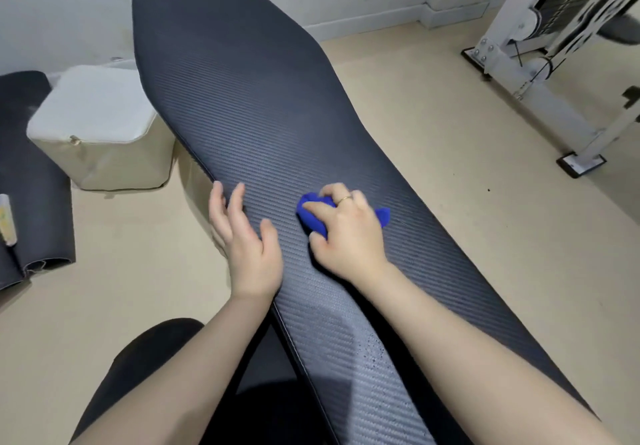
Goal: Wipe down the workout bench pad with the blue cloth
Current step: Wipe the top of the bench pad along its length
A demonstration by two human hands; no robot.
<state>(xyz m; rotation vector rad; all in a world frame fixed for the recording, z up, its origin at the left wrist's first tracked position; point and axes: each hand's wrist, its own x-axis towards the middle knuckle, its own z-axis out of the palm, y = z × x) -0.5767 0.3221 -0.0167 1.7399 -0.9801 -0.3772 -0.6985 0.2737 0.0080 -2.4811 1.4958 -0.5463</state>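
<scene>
A long dark bench pad [249, 105] with a ribbed carbon-weave cover runs from the bottom right up to the far wall. My right hand [346, 233] presses a bunched blue cloth [313, 217] onto the pad's middle; blue corners stick out left and right of the fingers, and a gold ring shows on one finger. My left hand [242, 236] rests flat on the pad's left edge, fingers spread, holding nothing. Small water droplets [372, 352] dot the pad near my forearm.
A white padded box [100, 125] stands on the beige floor left of the bench. Beside it lies a dark rolled mat [31, 174]. A white exercise machine frame [540, 49] stands at the right, its foot [581, 164] on the floor. My dark-clothed knee [145, 365] is at bottom.
</scene>
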